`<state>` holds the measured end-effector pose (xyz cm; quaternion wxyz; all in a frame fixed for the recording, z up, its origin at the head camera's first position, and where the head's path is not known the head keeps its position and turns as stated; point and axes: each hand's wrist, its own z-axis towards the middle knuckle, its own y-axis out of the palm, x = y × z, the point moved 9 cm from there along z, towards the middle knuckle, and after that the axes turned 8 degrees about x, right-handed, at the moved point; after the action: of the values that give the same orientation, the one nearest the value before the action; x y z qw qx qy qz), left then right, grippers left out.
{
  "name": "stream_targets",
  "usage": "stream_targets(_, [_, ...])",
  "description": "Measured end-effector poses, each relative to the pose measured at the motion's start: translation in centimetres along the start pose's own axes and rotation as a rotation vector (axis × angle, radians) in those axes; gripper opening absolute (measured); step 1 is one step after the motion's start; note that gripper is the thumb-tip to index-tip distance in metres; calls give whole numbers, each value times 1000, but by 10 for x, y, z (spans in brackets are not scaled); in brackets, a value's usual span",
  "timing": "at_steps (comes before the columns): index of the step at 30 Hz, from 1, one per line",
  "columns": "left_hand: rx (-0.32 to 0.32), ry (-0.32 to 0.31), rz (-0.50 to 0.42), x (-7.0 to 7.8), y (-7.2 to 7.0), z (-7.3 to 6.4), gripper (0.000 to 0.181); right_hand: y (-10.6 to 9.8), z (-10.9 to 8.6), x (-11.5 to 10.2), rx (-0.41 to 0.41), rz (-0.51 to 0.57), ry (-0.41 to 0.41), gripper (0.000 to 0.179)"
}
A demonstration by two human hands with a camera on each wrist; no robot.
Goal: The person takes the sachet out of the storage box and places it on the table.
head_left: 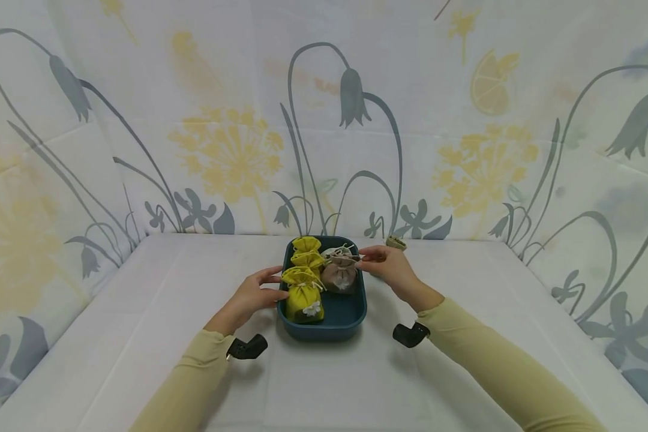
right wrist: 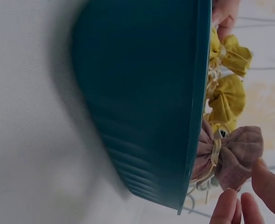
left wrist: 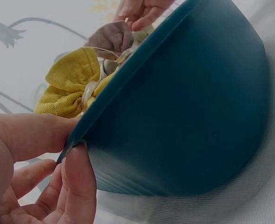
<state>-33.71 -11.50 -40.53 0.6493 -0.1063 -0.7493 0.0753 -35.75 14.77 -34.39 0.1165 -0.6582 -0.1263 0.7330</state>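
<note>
Since mauve pouch (head_left: 332, 281) looks like soft cloth, likely light, yielding, hardly slippery: best hold at gathered ruffle (right wrist: 242, 149), just above tie (right wrist: 215, 153). Pouch sits in blue bin (head_left: 324, 332), near right wall; yellow pouches (head_left: 301, 295) along bin's left. Left hand (head_left: 251, 300) pinches bin's left rim; right hand (head_left: 393, 271) at ruffle, whether pinching, cannot tell. Desk (head_left: 324, 384) under bin.

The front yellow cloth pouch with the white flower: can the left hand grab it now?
Probably yes: the left hand is right beside the yellow pouch and nothing covers its top, but it pinches the dark teal plastic box, so it might need to let go first.
</note>
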Motion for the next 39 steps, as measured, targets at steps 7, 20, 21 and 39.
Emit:
stream_targets(7, [-1,2,-8,-1,1,1,68,3,6,5,20,-49,49,40])
stream_targets(20, [-4,7,-10,-2,0,1,69,24,10,-1,-81,-53,45,35])
stream_targets(21, [-3,7,-8,-3,0,1,69,24,10,-1,-87,-53,43,34])
stream_targets(39, [-10,15,-8,0,0,1,67,26,14,-3,-127,34,83,23])
